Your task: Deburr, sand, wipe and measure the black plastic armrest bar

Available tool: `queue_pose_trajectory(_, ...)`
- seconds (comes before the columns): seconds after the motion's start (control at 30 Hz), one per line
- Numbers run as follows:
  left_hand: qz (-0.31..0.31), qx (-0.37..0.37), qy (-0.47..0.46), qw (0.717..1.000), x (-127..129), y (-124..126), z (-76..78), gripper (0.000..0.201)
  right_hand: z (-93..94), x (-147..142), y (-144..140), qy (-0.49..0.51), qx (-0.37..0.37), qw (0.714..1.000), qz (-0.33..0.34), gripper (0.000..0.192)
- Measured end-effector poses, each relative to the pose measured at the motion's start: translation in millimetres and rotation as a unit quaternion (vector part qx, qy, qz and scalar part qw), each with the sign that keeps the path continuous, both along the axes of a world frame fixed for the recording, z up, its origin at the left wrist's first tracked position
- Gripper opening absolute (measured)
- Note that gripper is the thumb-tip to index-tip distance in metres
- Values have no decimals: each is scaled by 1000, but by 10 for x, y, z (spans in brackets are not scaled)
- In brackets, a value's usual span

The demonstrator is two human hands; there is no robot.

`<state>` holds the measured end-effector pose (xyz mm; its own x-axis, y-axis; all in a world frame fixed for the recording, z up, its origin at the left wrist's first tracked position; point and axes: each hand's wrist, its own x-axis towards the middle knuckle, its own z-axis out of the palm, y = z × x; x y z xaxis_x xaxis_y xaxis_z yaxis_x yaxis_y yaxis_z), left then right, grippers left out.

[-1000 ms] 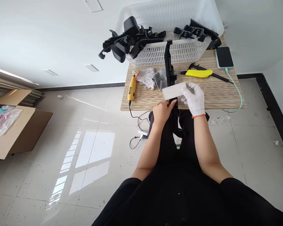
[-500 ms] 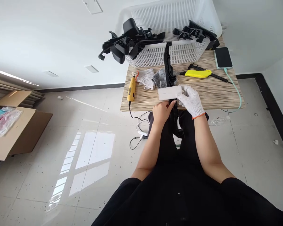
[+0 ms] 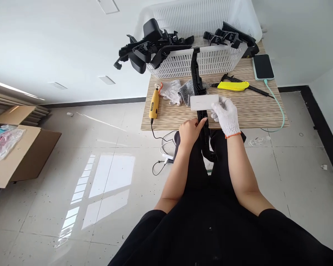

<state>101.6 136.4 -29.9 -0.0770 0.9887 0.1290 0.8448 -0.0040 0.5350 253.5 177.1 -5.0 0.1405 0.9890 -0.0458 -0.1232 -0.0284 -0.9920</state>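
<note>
A long black plastic part (image 3: 197, 83) lies lengthwise from my lap across the small striped table (image 3: 255, 109) toward the basket. My bare left hand (image 3: 191, 131) grips its lower section at the table's near edge. My right hand (image 3: 225, 114), in a white knit glove with an orange cuff, holds a flat white rectangular block (image 3: 204, 102) crosswise on top of the black part.
A white slotted basket (image 3: 211, 61) with several black plastic parts (image 3: 152, 46) stands at the table's back. On the table lie a yellow rotary tool (image 3: 154, 104), spare gloves (image 3: 180, 91), a yellow utility knife (image 3: 233, 86), a caliper and a charging phone (image 3: 262, 67). An open cardboard box (image 3: 16, 147) sits on the floor, left.
The white block slid toward me along the black part, then back away toward the basket. My left hand kept its grip in the same place.
</note>
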Motion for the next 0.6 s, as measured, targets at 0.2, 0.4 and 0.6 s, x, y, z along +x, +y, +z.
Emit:
queue_pose_trajectory(0.2,-1,8,-1,1000,-7,-1,-11,63,73,23,-85,3,-78,991,111,31)
queue_pose_trajectory(0.4,0,6,-6,1000,-1,-9,9,61,54,93,-151,34,-50,992,113,37)
queue_pose_trajectory(0.6,-4,2,-3,1000,0,-9,11,61,-6,103,-88,54,-16,994,94,48)
